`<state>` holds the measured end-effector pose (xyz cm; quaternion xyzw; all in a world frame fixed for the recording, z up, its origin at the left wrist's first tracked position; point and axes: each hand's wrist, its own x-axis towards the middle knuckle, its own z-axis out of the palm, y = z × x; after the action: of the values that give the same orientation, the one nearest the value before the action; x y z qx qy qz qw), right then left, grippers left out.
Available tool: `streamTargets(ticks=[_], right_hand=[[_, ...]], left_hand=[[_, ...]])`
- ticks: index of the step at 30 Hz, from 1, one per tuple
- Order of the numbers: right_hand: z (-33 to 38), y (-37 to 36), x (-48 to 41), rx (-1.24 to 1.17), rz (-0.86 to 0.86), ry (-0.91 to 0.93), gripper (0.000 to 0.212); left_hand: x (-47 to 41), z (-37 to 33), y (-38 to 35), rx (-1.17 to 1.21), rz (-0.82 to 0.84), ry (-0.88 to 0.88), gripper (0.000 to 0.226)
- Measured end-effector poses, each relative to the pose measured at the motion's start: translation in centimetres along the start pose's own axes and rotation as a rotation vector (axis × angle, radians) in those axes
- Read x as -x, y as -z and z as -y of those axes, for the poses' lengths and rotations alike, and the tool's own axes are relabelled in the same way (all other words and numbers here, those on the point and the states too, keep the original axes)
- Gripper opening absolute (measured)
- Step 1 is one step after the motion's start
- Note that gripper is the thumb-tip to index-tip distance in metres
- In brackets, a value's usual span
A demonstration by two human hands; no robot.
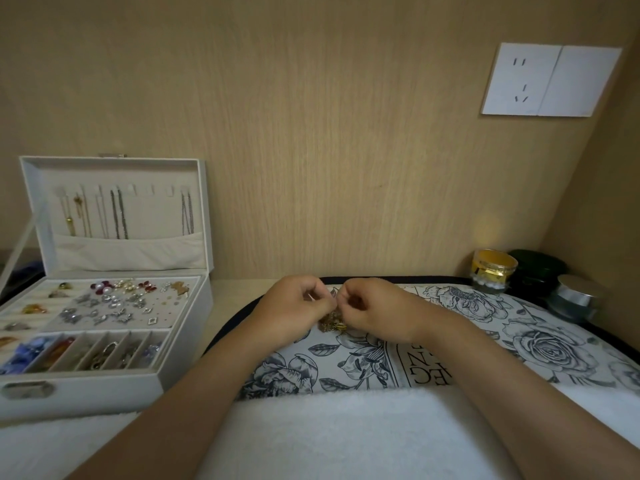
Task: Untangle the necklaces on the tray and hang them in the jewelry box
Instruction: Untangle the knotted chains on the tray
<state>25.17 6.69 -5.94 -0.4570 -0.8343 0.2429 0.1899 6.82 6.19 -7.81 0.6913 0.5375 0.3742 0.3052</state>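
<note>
Pinching the necklace tangle (333, 323), left hand (294, 308) and right hand (377, 306) fingers half-hide it — jewelry box (104, 384) left.

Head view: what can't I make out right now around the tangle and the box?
All in the head view:
- Tangled gold necklace clump: mostly hidden by the left hand and right hand pinching it; chain count unclear.
- Hanging necklaces in the white jewelry box: lower ends hidden behind the lid's cloth pocket.
- Floral-print tray: cut off by the right edge, near part under the white towel.
</note>
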Motion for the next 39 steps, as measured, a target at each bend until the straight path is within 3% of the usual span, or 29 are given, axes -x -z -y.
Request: streamTargets(ticks=[4,8,12,19,23,27,29,32,35,39], right_hand=[[0.1,0.1,0.2,0.077,0.025,-0.042,0.019],[-0.3,0.0,0.0,-0.215,0.019,-0.085,0.025],[-0.4,0.4,0.1,-0.470,0.057,-0.141,0.020],[-0.5,0.4,-0.2,-0.593,0.136,-0.190,0.017],[-0.6,0.4,0.1,-0.484,0.101,-0.161,0.026],[-0.9,0.3,-0.1,-0.576,-0.065,-0.186,0.009],[-1.2,0.2,-0.3,-0.519,-0.124,-0.210,0.001],[-1.5,-0.2,-0.6,-0.267,-0.198,-0.184,0.013],[-1.5,-0.4,-0.6,-0.068,-0.137,-0.126,0.020],[-0.9,-0.3,-0.5,0.120,-0.074,-0.155,0.011]], left_hand=[[-0.1,0.0,-0.5,-0.156,0.111,-0.077,0.023],[-0.3,0.9,-0.4,-0.225,0.217,-0.075,0.030],[-0.1,1.0,0.0,-0.080,0.121,-0.092,0.013],[0.1,0.8,-0.7,-0.080,-0.054,-0.193,0.013],[0.3,0.9,-0.7,-0.028,-0.027,-0.233,0.019],[0.3,1.5,-0.3,-0.120,0.035,-0.221,0.018],[0.4,1.5,-0.5,-0.177,0.050,-0.214,0.016],[0.5,1.4,-0.7,-0.207,0.029,-0.226,0.014],[0.3,1.5,-0.7,-0.253,-0.006,-0.224,0.013],[0.1,1.8,-0.9,-0.286,-0.004,-0.178,0.008]])
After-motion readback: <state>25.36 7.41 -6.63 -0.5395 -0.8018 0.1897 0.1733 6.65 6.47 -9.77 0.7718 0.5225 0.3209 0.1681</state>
